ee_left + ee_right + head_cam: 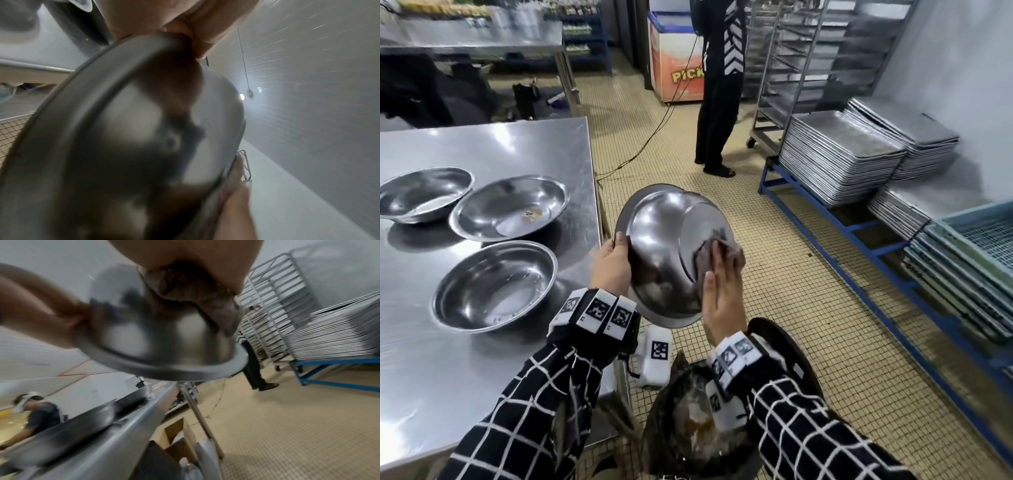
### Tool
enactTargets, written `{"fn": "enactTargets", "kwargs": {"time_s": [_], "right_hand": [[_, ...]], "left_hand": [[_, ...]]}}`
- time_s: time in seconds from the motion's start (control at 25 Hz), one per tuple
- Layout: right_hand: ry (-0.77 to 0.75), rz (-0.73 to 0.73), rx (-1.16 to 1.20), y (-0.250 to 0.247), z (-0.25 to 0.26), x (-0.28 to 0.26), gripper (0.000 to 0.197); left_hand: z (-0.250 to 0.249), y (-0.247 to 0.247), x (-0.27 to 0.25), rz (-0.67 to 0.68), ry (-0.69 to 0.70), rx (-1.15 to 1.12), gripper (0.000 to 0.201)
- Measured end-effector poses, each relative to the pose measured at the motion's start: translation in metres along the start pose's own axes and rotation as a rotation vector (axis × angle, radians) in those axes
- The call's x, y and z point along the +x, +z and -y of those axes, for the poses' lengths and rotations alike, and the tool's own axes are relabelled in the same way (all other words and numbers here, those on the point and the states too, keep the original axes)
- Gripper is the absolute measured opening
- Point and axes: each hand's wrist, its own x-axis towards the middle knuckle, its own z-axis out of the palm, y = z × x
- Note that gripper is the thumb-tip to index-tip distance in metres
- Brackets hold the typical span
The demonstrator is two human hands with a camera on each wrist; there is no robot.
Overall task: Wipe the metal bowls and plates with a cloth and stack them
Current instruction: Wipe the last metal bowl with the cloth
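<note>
A metal bowl (pixel 657 233) is held up off the table's right edge, its outside turned toward me. My left hand (pixel 619 245) grips its left rim, thumb over the edge. My right hand (pixel 722 260) presses a brown cloth (pixel 738 257) flat against the bowl's base with straight fingers. Three more metal bowls lie open side up on the steel table: far left (pixel 424 193), middle (pixel 508 205) and nearest (pixel 494 286). The left wrist view is filled by the blurred bowl (pixel 123 129). In the right wrist view the cloth (pixel 185 285) sits bunched on the bowl (pixel 164 337) under my palm.
The steel table (pixel 517 144) is on my left. A person (pixel 717 102) stands ahead on the tiled floor beside a wheeled rack (pixel 791 68). Stacked metal trays (pixel 842 157) rest on a blue frame (pixel 859 226) at right. A dark dirty pan (pixel 688 428) lies below my arms.
</note>
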Motion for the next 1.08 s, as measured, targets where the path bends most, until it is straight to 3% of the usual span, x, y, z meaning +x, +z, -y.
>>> {"fn": "enactTargets", "kwargs": {"time_s": [0.24, 0.32, 0.44, 0.56, 0.68, 0.8, 0.88, 0.96, 1.04, 1.08], "right_hand": [[-0.255, -0.076, -0.11, -0.013, 0.042, 0.05, 0.054], [-0.148, -0.118, -0.071, -0.032, 0.026, 0.069, 0.052], [0.167, -0.011, -0.092, -0.054, -0.009, 0.056, 0.041], [0.215, 0.042, -0.178, -0.059, -0.025, 0.018, 0.031], [0.234, -0.114, 0.021, -0.056, -0.001, 0.01, 0.023], [0.055, -0.057, 0.046, -0.042, 0.04, 0.02, 0.027], [-0.105, 0.093, -0.083, -0.024, 0.052, 0.021, 0.037], [-0.241, 0.148, -0.206, -0.016, 0.047, 0.021, 0.044], [-0.255, 0.081, -0.173, -0.02, 0.037, 0.028, 0.045], [-0.19, 0.035, -0.117, -0.025, 0.032, 0.031, 0.044]], "left_hand": [[0.004, 0.004, -0.009, 0.092, -0.036, -0.016, 0.032], [0.004, 0.0, -0.008, 0.126, -0.052, -0.027, 0.032], [0.008, -0.008, -0.005, 0.15, -0.037, -0.045, 0.029], [0.011, -0.015, 0.0, 0.148, -0.005, 0.035, 0.025], [0.011, -0.016, -0.003, 0.182, 0.088, 0.209, 0.025], [0.007, -0.01, -0.014, 0.266, 0.253, 0.476, 0.025], [0.006, -0.007, -0.018, 0.287, 0.323, 0.523, 0.023], [0.006, -0.008, -0.018, 0.278, 0.335, 0.466, 0.02], [0.009, -0.01, -0.016, 0.273, 0.303, 0.371, 0.022], [0.01, -0.011, -0.016, 0.274, 0.291, 0.341, 0.022]]}}
